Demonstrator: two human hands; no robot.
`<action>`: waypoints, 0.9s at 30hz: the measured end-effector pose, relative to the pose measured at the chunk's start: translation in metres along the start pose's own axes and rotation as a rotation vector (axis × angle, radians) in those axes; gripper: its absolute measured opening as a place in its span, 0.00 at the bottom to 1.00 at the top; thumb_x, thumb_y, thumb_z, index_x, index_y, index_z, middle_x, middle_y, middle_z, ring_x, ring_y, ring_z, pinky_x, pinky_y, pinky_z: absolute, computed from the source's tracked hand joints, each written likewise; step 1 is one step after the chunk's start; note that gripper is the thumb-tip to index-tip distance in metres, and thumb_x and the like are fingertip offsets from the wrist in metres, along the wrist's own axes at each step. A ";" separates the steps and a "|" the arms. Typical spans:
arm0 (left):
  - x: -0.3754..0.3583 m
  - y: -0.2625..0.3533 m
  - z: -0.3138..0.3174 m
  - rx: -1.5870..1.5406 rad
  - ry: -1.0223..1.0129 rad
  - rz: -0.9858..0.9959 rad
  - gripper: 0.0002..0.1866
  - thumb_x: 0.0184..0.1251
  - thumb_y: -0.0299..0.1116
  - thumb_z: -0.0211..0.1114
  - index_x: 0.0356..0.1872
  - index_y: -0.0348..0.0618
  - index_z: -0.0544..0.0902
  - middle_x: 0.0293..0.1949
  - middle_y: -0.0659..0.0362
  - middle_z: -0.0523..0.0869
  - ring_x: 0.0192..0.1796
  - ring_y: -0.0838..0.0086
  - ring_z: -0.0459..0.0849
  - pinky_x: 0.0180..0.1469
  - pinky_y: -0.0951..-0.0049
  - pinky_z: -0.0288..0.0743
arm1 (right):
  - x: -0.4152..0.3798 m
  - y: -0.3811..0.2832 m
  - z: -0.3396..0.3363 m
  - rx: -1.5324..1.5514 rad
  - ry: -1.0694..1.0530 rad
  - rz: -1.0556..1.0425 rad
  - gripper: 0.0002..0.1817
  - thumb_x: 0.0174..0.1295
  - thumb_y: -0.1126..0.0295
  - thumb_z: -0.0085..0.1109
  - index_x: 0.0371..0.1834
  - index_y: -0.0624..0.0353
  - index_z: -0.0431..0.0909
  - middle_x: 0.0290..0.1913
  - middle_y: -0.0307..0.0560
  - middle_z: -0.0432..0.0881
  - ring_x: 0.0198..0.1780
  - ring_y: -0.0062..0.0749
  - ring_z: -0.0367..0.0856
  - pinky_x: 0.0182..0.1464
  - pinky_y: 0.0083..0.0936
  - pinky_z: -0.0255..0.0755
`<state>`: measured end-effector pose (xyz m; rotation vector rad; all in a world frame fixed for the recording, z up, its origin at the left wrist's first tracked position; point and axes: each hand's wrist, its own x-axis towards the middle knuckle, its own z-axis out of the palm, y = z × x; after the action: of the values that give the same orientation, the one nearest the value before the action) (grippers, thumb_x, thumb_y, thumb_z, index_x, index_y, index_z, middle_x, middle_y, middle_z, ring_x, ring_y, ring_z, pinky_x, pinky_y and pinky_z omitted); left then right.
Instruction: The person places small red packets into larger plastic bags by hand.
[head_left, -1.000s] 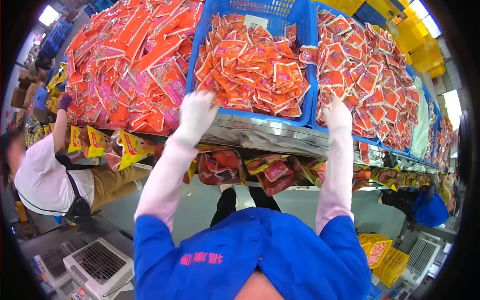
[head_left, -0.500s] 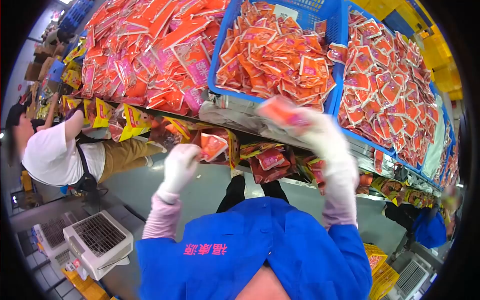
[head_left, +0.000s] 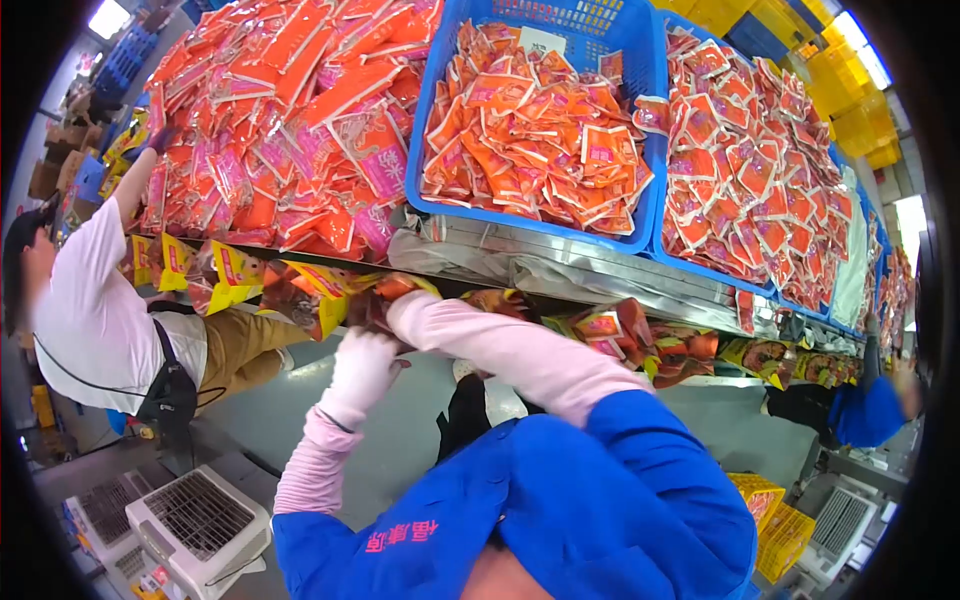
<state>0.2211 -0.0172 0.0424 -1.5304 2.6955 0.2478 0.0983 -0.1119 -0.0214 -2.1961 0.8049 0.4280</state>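
Note:
My left hand (head_left: 365,370), in a white glove, is closed at the near side of an open food bag (head_left: 365,308) hanging at the table's edge. Its fingertips are partly covered, but they appear to grip the bag. My right arm, in a pink sleeve (head_left: 510,345), reaches leftward across my body. The right hand is down in the bag's mouth, so its fingers and anything in them are hidden. Beyond the bags, a blue crate (head_left: 540,225) holds orange-red sachets (head_left: 540,140).
Large red packets (head_left: 270,120) are heaped to the left, and more sachets (head_left: 760,170) fill a bin to the right. Other bags (head_left: 620,330) hang along the edge. At left, a person in a white shirt (head_left: 95,310) reaches toward the heap. Another person in blue (head_left: 870,410) is far right.
My right hand has swung left and down from the crate's front, carrying a red sachet, into the bag. My left hand has lowered slightly. The person at left has reached up to the packets.

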 end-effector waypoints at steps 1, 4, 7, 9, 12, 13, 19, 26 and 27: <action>0.009 0.002 -0.029 -0.079 -0.072 -0.025 0.11 0.56 0.43 0.74 0.28 0.48 0.86 0.30 0.55 0.87 0.38 0.59 0.85 0.48 0.60 0.76 | -0.069 -0.004 -0.042 0.082 0.110 -0.080 0.14 0.63 0.67 0.59 0.50 0.50 0.88 0.44 0.53 0.89 0.46 0.49 0.89 0.53 0.39 0.81; 0.075 0.008 -0.055 -0.258 0.214 -0.081 0.10 0.60 0.41 0.72 0.32 0.46 0.86 0.34 0.52 0.86 0.39 0.54 0.84 0.47 0.55 0.76 | -0.231 0.064 -0.080 0.188 0.970 0.403 0.16 0.62 0.66 0.57 0.50 0.57 0.86 0.41 0.56 0.89 0.47 0.49 0.88 0.52 0.41 0.81; 0.190 0.028 -0.035 -0.248 0.388 0.041 0.13 0.65 0.44 0.69 0.34 0.45 0.86 0.38 0.53 0.88 0.43 0.54 0.86 0.48 0.55 0.79 | -0.327 0.229 -0.073 0.147 0.898 1.203 0.18 0.64 0.61 0.60 0.51 0.61 0.83 0.48 0.63 0.88 0.51 0.55 0.88 0.53 0.49 0.80; 0.268 0.046 -0.005 -0.117 0.202 -0.031 0.18 0.66 0.51 0.68 0.36 0.45 0.88 0.40 0.54 0.89 0.46 0.55 0.88 0.47 0.55 0.81 | -0.318 0.325 -0.023 0.042 0.588 1.306 0.22 0.69 0.62 0.55 0.60 0.64 0.79 0.51 0.67 0.87 0.55 0.56 0.86 0.59 0.47 0.80; 0.329 0.054 0.024 0.020 0.004 -0.194 0.22 0.64 0.58 0.67 0.36 0.48 0.90 0.40 0.54 0.91 0.46 0.56 0.90 0.46 0.53 0.83 | -0.291 0.362 -0.001 0.136 0.858 1.490 0.24 0.65 0.65 0.59 0.63 0.62 0.76 0.52 0.67 0.86 0.57 0.56 0.86 0.59 0.45 0.80; 0.337 0.056 0.036 0.065 -0.078 -0.283 0.24 0.64 0.61 0.67 0.36 0.49 0.91 0.39 0.54 0.92 0.44 0.57 0.91 0.45 0.52 0.83 | -0.298 0.353 -0.001 0.107 0.785 1.417 0.22 0.63 0.66 0.60 0.60 0.62 0.79 0.51 0.66 0.86 0.56 0.56 0.86 0.59 0.46 0.80; 0.269 0.004 -0.018 -0.557 0.157 -0.121 0.10 0.73 0.36 0.61 0.44 0.46 0.89 0.42 0.49 0.90 0.43 0.57 0.90 0.49 0.61 0.81 | -0.369 0.263 -0.030 -0.076 1.003 1.117 0.16 0.57 0.70 0.65 0.49 0.61 0.81 0.45 0.63 0.87 0.50 0.61 0.86 0.55 0.49 0.79; 0.031 0.021 -0.054 -0.864 0.442 -0.331 0.09 0.69 0.19 0.60 0.46 0.38 0.83 0.39 0.59 0.87 0.41 0.77 0.84 0.46 0.75 0.78 | -0.274 0.076 -0.084 1.168 1.294 -0.026 0.17 0.64 0.71 0.67 0.57 0.56 0.81 0.43 0.40 0.89 0.41 0.25 0.86 0.44 0.30 0.80; 0.013 0.021 -0.040 -0.766 0.410 -0.358 0.08 0.69 0.20 0.61 0.45 0.40 0.83 0.39 0.58 0.87 0.41 0.73 0.85 0.46 0.73 0.79 | -0.244 0.064 -0.077 0.916 1.050 0.079 0.17 0.65 0.71 0.65 0.57 0.56 0.81 0.42 0.41 0.89 0.42 0.26 0.86 0.46 0.30 0.80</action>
<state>0.1984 -0.0235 0.0828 -2.4529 2.6601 1.1705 -0.1226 -0.1018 0.1222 -1.3826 1.2695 -0.9850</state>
